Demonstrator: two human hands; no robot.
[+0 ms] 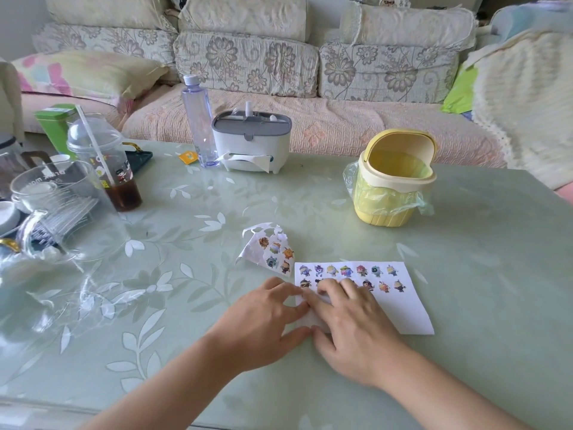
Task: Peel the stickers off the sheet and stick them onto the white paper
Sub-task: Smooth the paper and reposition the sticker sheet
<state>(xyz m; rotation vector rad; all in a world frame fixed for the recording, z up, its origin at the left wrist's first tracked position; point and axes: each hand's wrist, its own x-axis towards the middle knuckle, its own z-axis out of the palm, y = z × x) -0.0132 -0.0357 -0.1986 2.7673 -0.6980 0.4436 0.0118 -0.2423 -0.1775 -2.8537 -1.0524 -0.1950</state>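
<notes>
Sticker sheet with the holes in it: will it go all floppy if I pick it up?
Probably floppy: the sticker sheet curls up off the table, and its top edge is ragged with holes. It likely tears easily there. Being thin paper, it is probably very light.

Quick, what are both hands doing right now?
Left hand: open, fingers resting on the left edge of the white rectangular paper sheet.
Right hand: open, fingertips pressing that paper.

The left hand [263,321] and right hand [353,324] at lower centre are bare, as are both forearms down to the bottom edge.
</notes>
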